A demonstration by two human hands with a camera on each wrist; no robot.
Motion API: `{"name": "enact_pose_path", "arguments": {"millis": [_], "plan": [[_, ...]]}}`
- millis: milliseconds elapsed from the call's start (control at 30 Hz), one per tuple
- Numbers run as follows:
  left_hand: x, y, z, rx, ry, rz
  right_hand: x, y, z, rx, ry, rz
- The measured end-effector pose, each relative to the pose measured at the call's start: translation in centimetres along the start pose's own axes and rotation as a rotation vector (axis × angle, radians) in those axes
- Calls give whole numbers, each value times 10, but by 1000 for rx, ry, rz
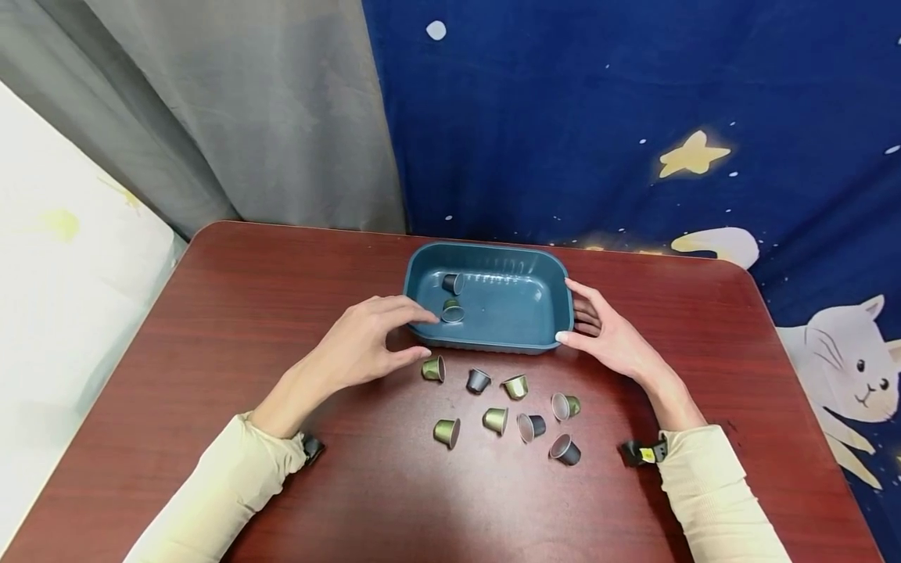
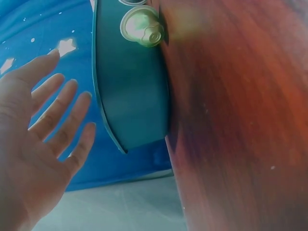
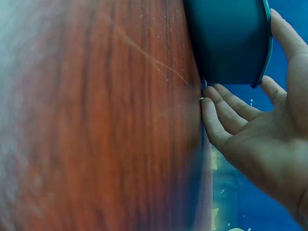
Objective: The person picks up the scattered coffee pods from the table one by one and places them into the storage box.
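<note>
A blue-green plastic basin (image 1: 493,344) stands near the table's far edge, with one dark coffee capsule (image 1: 453,283) and one green coffee capsule (image 1: 453,311) inside at its left end. My left hand (image 1: 366,336) hovers at the basin's front left corner, thumb and fingers spread and holding nothing. Just beyond its thumb lies a green capsule (image 1: 433,369), seen also in the left wrist view (image 2: 144,28). At the opposite end, my right hand (image 1: 611,332) touches the basin's rim with thumb and index finger, its other fingers beside the wall.
In front of the basin, several more green and dark capsules lie scattered on the reddish-brown wooden table (image 1: 338,485), including a dark one (image 1: 479,381) and a tipped green one (image 1: 446,432). Behind the table hang a grey curtain (image 1: 281,117) and a blue starry curtain (image 1: 549,117).
</note>
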State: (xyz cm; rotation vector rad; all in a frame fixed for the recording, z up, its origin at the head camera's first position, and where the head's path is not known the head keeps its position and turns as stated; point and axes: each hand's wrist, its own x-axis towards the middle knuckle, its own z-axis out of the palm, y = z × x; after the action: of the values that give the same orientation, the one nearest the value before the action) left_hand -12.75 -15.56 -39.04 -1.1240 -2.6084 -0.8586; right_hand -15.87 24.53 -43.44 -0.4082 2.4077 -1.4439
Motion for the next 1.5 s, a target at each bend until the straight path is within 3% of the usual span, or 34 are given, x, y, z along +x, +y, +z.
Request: {"name": "enact_pose_path", "arguments": {"millis": [200, 433, 833, 1100, 1500], "plan": [[-6, 2, 3, -22, -10, 2, 1, 0, 1, 9, -5, -5], [-11, 4, 6, -60, 40, 30, 2, 1, 2, 4, -2, -11], [-19, 7, 13, -59, 12, 12, 1, 2, 1, -7, -2, -7], [-23, 9, 19, -35, -34, -21, 0, 3, 0, -4, 4, -9], [-25, 10, 21, 39, -143, -134, 0, 3, 1, 3, 7, 0]]}}
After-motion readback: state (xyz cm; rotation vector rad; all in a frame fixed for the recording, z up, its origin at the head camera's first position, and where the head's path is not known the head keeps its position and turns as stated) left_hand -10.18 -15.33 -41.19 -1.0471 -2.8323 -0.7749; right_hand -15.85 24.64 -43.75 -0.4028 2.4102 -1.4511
